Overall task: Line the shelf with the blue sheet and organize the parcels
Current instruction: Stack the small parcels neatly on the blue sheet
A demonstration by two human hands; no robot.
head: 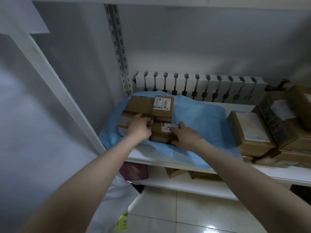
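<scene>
On the left end of the shelf (239, 107) the blue sheet (198, 120) is spread out, a little rumpled, its near edge hanging over the front lip, so the lining step looks done and the sorting of parcels is the step in hand. Three brown boxes sit close together on the sheet: a back parcel (148, 105) with a white label, a left parcel (126, 122), and a front parcel (161, 137) with a barcode label. The left hand (139, 128) lies on the left parcel with its fingers stretched forward, pressing rather than gripping. The right hand (185, 136) holds the front parcel, fingers on its labelled top and the thumb hooked at its near right corner. My reading is that the front parcel is being squared up against its two neighbours. The next move probably calls for nudging it flush without dragging the thin sheet into folds, then reaching to the stack of parcels (262, 132) piled on the bare right part of the shelf, well apart from the group. Most of the sheet to the right of the three boxes is free to take them.
</scene>
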